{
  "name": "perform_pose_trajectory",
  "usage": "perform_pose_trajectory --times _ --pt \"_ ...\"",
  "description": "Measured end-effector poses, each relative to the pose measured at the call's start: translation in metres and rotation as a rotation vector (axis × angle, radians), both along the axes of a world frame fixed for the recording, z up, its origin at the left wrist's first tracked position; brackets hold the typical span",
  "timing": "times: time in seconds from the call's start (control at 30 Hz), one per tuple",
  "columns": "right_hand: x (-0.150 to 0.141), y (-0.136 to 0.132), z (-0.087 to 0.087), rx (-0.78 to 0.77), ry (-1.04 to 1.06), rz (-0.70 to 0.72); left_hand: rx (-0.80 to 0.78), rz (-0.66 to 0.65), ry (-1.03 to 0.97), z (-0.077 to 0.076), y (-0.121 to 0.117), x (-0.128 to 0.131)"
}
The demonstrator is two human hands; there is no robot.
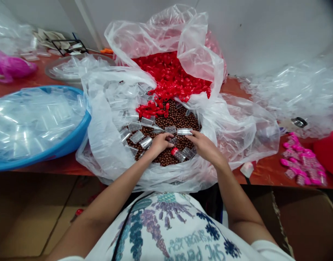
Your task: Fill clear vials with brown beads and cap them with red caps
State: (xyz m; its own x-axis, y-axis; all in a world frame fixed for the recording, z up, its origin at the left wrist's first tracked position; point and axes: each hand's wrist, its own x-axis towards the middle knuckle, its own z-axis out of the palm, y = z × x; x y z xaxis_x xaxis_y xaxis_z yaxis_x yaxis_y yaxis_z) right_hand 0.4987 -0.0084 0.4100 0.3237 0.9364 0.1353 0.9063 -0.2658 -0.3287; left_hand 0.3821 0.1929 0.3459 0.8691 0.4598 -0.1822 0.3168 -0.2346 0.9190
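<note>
Brown beads (pixel 166 158) fill a spread-out clear plastic bag (pixel 101 123) in front of me. My right hand (pixel 207 146) has its fingertips closed on the end of a clear plastic tube (pixel 184 131) lying level just over the beads. To its left, my left hand (pixel 161 144) is curled low over the beads; whatever its fingers hold, if anything, is hidden. Another clear tube (pixel 170 129) lies just beyond those fingers. Between my hands rests a tube with a red cap (pixel 178 154). More clear tubes (pixel 137 137) lie left of my left hand, below loose red caps (pixel 152 109).
Behind stands a bag heaped with red caps (pixel 171 72). At left is a blue basin (pixel 87 121) of clear plastic pieces. Clear plastic pieces (pixel 288 87) are piled at right, behind pink-capped tubes (pixel 303 161) and a red container (pixel 329 152). The table's front edge (pixel 266 177) runs near me.
</note>
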Motion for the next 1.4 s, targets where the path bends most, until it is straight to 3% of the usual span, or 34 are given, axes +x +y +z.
perform_pose_trajectory --times 0.17,0.4,0.6,0.77,0.97,1.13,1.27,1.4 --pt "0.018 0.016 0.002 0.061 0.045 -0.094 -0.264 0.03 -0.094 0.001 -0.005 0.006" --pt "0.033 0.044 0.001 0.163 0.166 -0.118 -0.542 0.111 -0.108 0.024 -0.012 0.0" --pt "0.037 0.078 0.001 0.084 0.129 -0.174 -0.554 0.138 -0.109 0.044 -0.011 -0.023" --pt "0.036 0.114 0.001 0.088 0.103 -0.128 -0.552 0.211 -0.183 0.06 -0.011 -0.047" --pt "0.025 0.156 0.0 0.161 0.098 -0.223 -0.608 0.364 -0.394 0.065 -0.006 -0.06" --pt "0.018 0.171 -0.007 0.114 0.113 -0.227 -0.596 0.388 -0.454 0.067 -0.004 -0.065" --pt "0.017 0.16 -0.01 0.263 0.293 -0.298 -0.604 0.376 -0.469 0.069 -0.002 -0.069" --pt "0.005 0.132 -0.001 0.493 0.853 -0.263 -0.683 0.378 -0.473 0.068 -0.002 -0.07"
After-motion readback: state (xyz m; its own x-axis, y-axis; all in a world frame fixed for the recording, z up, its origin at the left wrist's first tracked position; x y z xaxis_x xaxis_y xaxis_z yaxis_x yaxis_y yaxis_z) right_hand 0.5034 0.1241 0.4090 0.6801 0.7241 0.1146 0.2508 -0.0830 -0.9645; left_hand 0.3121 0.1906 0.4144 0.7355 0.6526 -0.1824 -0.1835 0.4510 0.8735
